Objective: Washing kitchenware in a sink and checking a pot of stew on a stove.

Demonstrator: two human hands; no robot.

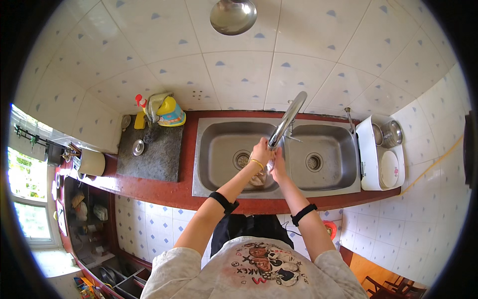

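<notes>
My left hand (262, 152) and my right hand (277, 164) meet under the spout of a chrome faucet (287, 119), over the left bowl's right side in a stainless steel double sink (242, 136). Between them they hold a wet, pale cloth (258, 179), which hangs down into the left bowl. Part of the cloth is hidden by the fingers. A yellow bracelet circles my left wrist, and a black band is strapped on each forearm. Whether water is running is hard to tell.
Left of the sink, a dark mat (157, 164) bears a yellow bottle (171, 112), a sponge (140, 120) and a metal lid (138, 147). A white rack (368, 164) with dishes stands at the right. A steel ladle (233, 17) hangs in front of the tiled wall.
</notes>
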